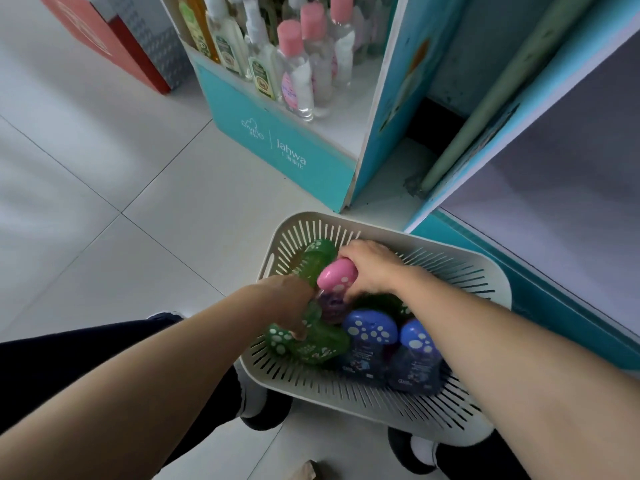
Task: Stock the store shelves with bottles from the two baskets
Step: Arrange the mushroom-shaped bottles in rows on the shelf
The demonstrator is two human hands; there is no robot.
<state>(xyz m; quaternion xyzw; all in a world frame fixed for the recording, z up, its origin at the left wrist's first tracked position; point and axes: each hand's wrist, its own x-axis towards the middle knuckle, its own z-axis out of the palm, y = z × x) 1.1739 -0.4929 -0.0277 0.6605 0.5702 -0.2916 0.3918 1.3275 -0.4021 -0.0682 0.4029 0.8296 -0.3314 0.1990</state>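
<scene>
A white slotted basket (460,271) sits on the floor in front of me, holding several bottles with spotted caps. My left hand (291,299) reaches into it and grips a green bottle (311,341) lying on its side. My right hand (370,265) grips a pink-capped bottle (337,277) near the basket's middle. Another green bottle (317,258) lies at the basket's far left. Two blue bottles (369,337) (417,362) lie in the near half.
A teal cardboard display stand (277,133) with clear, pink-capped bottles (294,74) rises ahead. A second teal shelf unit (554,161) with a bare white shelf board stands at right. A red box (110,43) is at far left. My shoes flank the basket.
</scene>
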